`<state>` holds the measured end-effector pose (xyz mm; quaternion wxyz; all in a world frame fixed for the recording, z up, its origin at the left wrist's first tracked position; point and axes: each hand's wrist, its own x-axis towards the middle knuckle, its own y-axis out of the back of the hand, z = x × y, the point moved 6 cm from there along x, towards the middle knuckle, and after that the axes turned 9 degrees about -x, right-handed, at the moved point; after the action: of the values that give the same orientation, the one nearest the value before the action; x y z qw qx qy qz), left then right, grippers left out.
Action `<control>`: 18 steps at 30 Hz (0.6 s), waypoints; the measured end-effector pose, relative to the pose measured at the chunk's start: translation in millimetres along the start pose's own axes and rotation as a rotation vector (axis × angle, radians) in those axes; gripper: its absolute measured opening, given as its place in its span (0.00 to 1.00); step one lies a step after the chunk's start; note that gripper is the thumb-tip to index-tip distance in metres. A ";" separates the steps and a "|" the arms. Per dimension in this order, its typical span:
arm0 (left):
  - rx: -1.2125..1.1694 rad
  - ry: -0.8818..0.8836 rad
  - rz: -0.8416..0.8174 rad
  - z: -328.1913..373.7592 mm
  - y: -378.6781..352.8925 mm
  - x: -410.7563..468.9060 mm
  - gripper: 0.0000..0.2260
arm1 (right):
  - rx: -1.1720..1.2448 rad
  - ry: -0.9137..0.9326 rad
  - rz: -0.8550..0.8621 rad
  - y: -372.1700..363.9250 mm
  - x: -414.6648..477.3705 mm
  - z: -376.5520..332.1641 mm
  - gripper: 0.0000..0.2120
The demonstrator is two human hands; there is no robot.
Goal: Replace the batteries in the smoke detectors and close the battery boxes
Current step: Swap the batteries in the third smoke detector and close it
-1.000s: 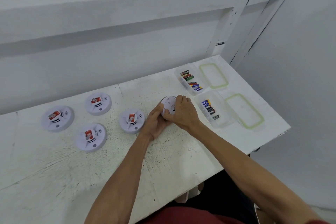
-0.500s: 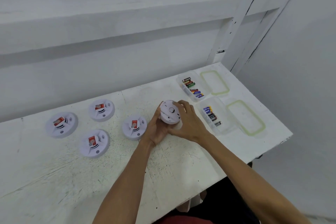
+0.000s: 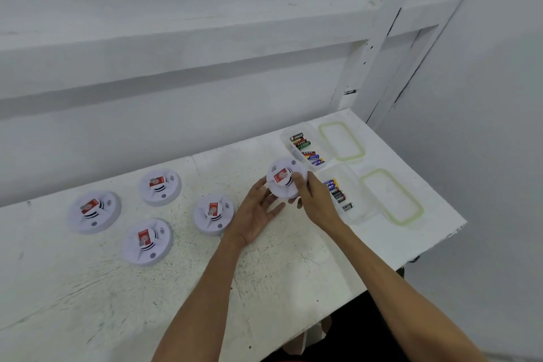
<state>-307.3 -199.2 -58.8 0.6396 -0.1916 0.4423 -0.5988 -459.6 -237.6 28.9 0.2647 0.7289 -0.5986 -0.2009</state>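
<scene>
A round white smoke detector (image 3: 280,189) with a red label is held tilted above the white table (image 3: 293,279), its front face toward me. My right hand (image 3: 313,200) grips its right rim with curled fingers. My left hand (image 3: 258,214) lies open, palm up, fingers straight, touching the detector's lower left edge. Several other white detectors with red labels lie face up on the table to the left, the nearest one (image 3: 213,214) just beside my left hand. Two clear battery boxes stand open at the right: a far box (image 3: 286,141) and a near box (image 3: 357,188), both with batteries inside.
Two green-rimmed lids (image 3: 342,141) (image 3: 392,197) lie beside the boxes near the table's right edge. A white wall and slanted white beams (image 3: 411,47) rise behind the table. The table's front edge runs close to my body.
The detector has been turned over from its back to its labelled front. My left hand has let go and opened flat beneath it. The camera view has shifted slightly.
</scene>
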 end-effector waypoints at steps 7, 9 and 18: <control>0.000 -0.024 -0.070 -4.0 -1.4 1.7 0.31 | 0.154 -0.088 -0.120 -21.9 -2.0 19.3 0.19; 0.038 -0.039 -0.105 -4.3 -1.5 2.9 0.30 | 0.232 -0.140 -0.090 -23.0 -3.0 22.0 0.17; -0.082 -0.071 -0.038 4.6 -6.2 -4.1 0.19 | 0.566 -0.475 -0.031 -45.6 -4.8 45.1 0.22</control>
<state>-306.9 -197.9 -50.2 0.6350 -0.2472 0.4398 -0.5850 -453.1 -232.9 -34.9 -0.0968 0.7153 -0.6642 -0.1946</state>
